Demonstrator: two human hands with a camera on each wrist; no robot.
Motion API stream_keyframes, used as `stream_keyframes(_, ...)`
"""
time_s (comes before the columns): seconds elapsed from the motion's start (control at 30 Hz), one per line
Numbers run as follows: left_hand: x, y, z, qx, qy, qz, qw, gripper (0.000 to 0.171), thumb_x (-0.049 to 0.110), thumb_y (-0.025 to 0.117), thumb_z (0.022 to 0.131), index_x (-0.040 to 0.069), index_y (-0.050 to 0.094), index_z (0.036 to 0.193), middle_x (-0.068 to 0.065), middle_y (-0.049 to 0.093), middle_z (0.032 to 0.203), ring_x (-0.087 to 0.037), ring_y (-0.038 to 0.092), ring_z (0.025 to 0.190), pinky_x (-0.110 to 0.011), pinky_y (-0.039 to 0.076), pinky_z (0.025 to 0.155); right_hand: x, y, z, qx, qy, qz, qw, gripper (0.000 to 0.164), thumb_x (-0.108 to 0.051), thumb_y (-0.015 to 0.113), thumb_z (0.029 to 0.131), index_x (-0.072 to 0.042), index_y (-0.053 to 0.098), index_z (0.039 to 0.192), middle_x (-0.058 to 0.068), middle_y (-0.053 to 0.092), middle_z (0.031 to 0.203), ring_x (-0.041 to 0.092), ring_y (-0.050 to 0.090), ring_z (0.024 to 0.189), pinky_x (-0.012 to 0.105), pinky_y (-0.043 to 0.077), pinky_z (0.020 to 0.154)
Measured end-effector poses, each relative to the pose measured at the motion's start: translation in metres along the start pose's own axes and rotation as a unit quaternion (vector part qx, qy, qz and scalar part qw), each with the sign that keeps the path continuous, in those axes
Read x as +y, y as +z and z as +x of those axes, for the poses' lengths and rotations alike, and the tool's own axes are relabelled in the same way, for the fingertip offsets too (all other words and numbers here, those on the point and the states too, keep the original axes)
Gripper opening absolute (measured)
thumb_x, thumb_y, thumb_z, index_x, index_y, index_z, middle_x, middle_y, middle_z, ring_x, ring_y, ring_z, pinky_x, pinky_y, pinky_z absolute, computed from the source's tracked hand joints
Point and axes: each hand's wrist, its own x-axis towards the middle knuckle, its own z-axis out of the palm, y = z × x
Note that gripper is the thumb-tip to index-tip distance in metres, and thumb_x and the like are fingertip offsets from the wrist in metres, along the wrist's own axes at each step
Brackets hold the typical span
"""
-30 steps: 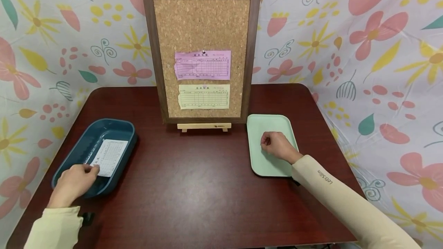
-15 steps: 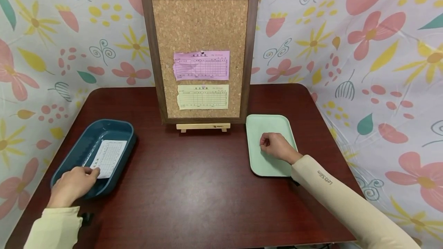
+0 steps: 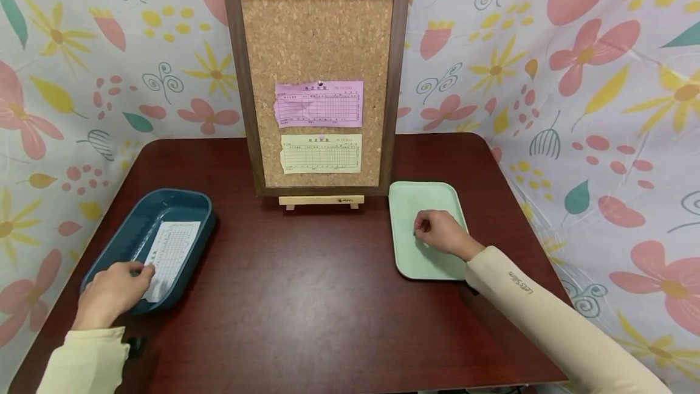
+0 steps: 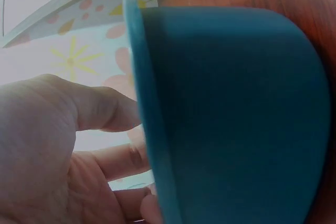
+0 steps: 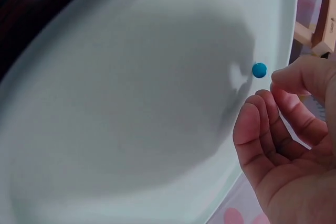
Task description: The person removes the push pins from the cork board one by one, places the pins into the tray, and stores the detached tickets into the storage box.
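Observation:
In the head view, a white printed form (image 3: 172, 251) lies in the deep blue tray (image 3: 123, 224) at left. My left hand (image 3: 113, 292) is over the tray's near left side, thumb and index finger pinching the form's left edge. In the left wrist view the tray's wall (image 4: 236, 108) hides the form and some fingertips. My right hand (image 3: 444, 234) is above the pale green tray (image 3: 404, 260). Its thumb and index finger come together at a small round blue pin head (image 5: 259, 70); the pin's shaft cannot be made out.
A framed corkboard (image 3: 317, 41) stands on a small wooden easel (image 3: 321, 200) at the back. A pink form (image 3: 319, 105) and a yellow form (image 3: 321, 155) are pinned to it. All stand on a dark red-brown table (image 3: 306, 297) before a flowered cloth (image 3: 590, 102).
The white form's near end now reaches closer to me, beyond my left thumb. My right hand has shifted slightly right, and a small dark tip now shows below its fingertips.

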Motion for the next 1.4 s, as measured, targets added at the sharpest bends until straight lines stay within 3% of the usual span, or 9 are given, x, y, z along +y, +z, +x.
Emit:
stream_keyframes(0.23, 0.003, 0.000, -0.002, 0.031, 0.016, -0.010, 0.9993, 0.058, 0.037, 0.048, 0.094, -0.015, 0.052, 0.119, -0.040, 0.049, 0.114, -0.052, 0.049, 0.095, -0.063, 0.039, 0.073, 0.001, -0.004, 0.001, 0.020, 0.001, -0.005, 1.000, 0.008, -0.004, 0.064, 0.080, -0.010, 0.061, 0.077, -0.003, 0.056, 0.071, 0.011, 0.052, 0.065, 0.030, 0.044, 0.060)
stream_keyframes(0.4, 0.008, 0.001, -0.006, 0.076, 0.060, -0.033, 0.9948, 0.055, 0.036, 0.048, 0.095, -0.013, 0.055, 0.116, -0.033, 0.057, 0.106, -0.044, 0.054, 0.088, -0.055, 0.042, 0.066, -0.002, -0.009, 0.001, 0.048, -0.004, 0.000, 0.999, 0.005, -0.004, 0.061, 0.082, -0.007, 0.064, 0.085, -0.001, 0.059, 0.075, 0.012, 0.054, 0.068, 0.031, 0.045, 0.063)
stream_keyframes(0.67, 0.021, 0.006, -0.011, 0.149, 0.106, -0.077, 0.9800, 0.042, 0.029, 0.051, 0.095, -0.009, 0.061, 0.109, -0.024, 0.062, 0.091, -0.031, 0.055, 0.073, -0.040, 0.042, 0.054, -0.006, -0.016, 0.001, 0.097, -0.012, 0.005, 0.995, 0.010, -0.004, 0.060, 0.084, -0.003, 0.064, 0.092, 0.000, 0.060, 0.077, 0.013, 0.054, 0.068, 0.033, 0.045, 0.062)
stream_keyframes(0.87, 0.030, 0.009, -0.009, 0.198, 0.150, -0.095, 0.9641, 0.032, 0.024, 0.052, 0.094, -0.005, 0.065, 0.102, -0.014, 0.062, 0.080, -0.024, 0.051, 0.065, -0.032, 0.039, 0.050, -0.008, -0.019, 0.003, 0.104, -0.024, 0.000, 0.994, 0.009, -0.003, 0.060, 0.084, -0.003, 0.064, 0.091, 0.000, 0.060, 0.078, 0.013, 0.055, 0.068, 0.033, 0.045, 0.062)
stream_keyframes(1.13, 0.041, 0.006, -0.007, 0.213, 0.165, -0.115, 0.9562, 0.030, 0.023, 0.052, 0.095, -0.003, 0.065, 0.101, -0.013, 0.062, 0.077, -0.024, 0.051, 0.065, -0.033, 0.041, 0.051, -0.014, -0.024, 0.008, 0.114, -0.034, 0.002, 0.993, 0.009, -0.004, 0.062, 0.082, -0.004, 0.064, 0.091, 0.002, 0.060, 0.081, 0.015, 0.058, 0.072, 0.033, 0.047, 0.063)
stream_keyframes(1.4, 0.048, 0.005, -0.007, 0.255, 0.202, -0.130, 0.9367, 0.027, 0.021, 0.055, 0.093, -0.002, 0.066, 0.102, -0.011, 0.061, 0.078, -0.024, 0.050, 0.067, -0.032, 0.042, 0.053, -0.020, -0.029, 0.013, 0.157, -0.076, 0.001, 0.985, 0.008, -0.002, 0.063, 0.081, -0.006, 0.063, 0.087, 0.001, 0.060, 0.081, 0.014, 0.058, 0.072, 0.031, 0.047, 0.060)
